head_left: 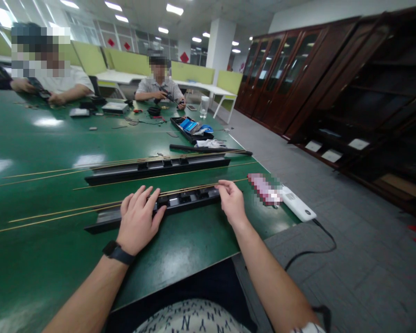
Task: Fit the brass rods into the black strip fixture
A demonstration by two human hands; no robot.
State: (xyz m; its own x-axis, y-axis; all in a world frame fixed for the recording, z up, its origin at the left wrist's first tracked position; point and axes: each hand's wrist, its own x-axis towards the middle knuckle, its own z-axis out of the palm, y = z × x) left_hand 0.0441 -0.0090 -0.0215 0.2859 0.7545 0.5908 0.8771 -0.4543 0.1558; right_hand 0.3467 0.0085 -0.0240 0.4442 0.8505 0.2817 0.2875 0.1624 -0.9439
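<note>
Nearest me on the green table lies a long black channel-shaped bar (194, 202) with dark blocks inside. Thin brass-coloured rods (180, 190) run along its top and stick out past its left end. My left hand (138, 217) rests over the bar and rods, fingers spread, a dark watch band on the wrist. Thumb and forefinger of my right hand (231, 199) are pinched at the rods near the bar's right end. Behind it is a second black bar (159, 169) with more rods along it, and a single rod (125, 181) lies between the two bars.
A white power strip (298, 203) and a blurred pink object (265, 189) lie at the right table edge (249, 144). Farther back are a black tray (185, 132) with blue packets, white gloves (210, 144) and a clear cup (204, 107). Two people sit across the table.
</note>
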